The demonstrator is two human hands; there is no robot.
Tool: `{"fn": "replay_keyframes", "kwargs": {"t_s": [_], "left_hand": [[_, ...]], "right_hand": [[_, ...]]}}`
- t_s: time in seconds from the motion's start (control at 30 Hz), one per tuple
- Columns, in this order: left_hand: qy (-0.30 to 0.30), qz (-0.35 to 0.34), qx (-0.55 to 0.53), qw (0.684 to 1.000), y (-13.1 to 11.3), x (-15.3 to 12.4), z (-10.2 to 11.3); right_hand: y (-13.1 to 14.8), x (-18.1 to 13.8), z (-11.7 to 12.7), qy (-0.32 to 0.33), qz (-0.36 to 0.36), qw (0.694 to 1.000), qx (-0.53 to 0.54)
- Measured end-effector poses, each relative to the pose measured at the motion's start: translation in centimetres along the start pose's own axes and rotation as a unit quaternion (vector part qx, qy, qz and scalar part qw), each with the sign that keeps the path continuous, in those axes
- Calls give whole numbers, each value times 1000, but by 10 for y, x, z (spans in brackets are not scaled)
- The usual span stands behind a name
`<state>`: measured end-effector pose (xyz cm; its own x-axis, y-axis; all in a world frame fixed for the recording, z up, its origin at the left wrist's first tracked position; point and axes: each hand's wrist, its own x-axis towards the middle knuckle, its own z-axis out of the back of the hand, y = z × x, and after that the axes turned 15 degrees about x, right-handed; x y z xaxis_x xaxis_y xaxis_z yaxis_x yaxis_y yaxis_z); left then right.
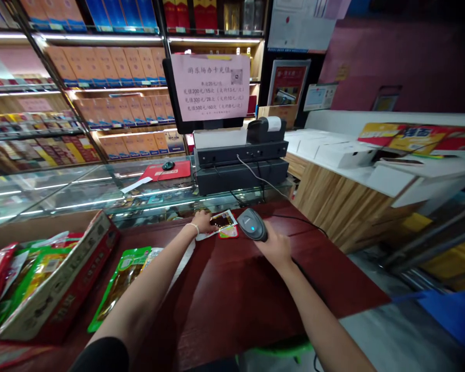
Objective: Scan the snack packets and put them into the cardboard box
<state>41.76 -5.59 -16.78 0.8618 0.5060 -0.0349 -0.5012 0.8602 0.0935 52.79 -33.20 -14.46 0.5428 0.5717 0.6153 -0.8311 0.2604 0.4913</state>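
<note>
My right hand [276, 245] grips the handle of a dark grey barcode scanner [251, 223], with a blue light glowing on its top. The scanner's head points left, close to a small snack packet [223, 220] with a dark middle and pale edges. On the left end of that packet is my left hand [202, 222], fingers closed over its edge and a light band at the wrist. Partly beneath it lies a small red-edged packet [228, 232]. A green snack bag [126, 268] lies beside my left forearm, which covers part of the packets there.
At left stands an open cardboard box [73, 279] of snack bags. Beyond the red-brown counter are a glass case [93, 181], a cash drawer [240, 175], a receipt printer [265, 130] and a screen bearing a pink sign [213, 88]. The scanner's cable [302, 221] runs right.
</note>
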Motion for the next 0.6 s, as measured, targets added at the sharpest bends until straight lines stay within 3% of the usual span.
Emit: {"fn": "replay_keyframes", "kwargs": {"t_s": [0.17, 0.3, 0.43, 0.6], "left_hand": [[-39, 26, -59, 997, -4, -29, 13], [-109, 58, -233, 965, 3, -66, 24], [-184, 50, -405, 894, 31, -109, 30], [-248, 154, -403, 867, 77, -160, 27]], "right_hand": [[1, -2, -2, 8, 14, 1000, -6], [12, -1, 0, 2, 29, 1000, -6], [40, 6, -3, -4, 29, 1000, 1], [95, 19, -27, 12, 47, 998, 36]]}}
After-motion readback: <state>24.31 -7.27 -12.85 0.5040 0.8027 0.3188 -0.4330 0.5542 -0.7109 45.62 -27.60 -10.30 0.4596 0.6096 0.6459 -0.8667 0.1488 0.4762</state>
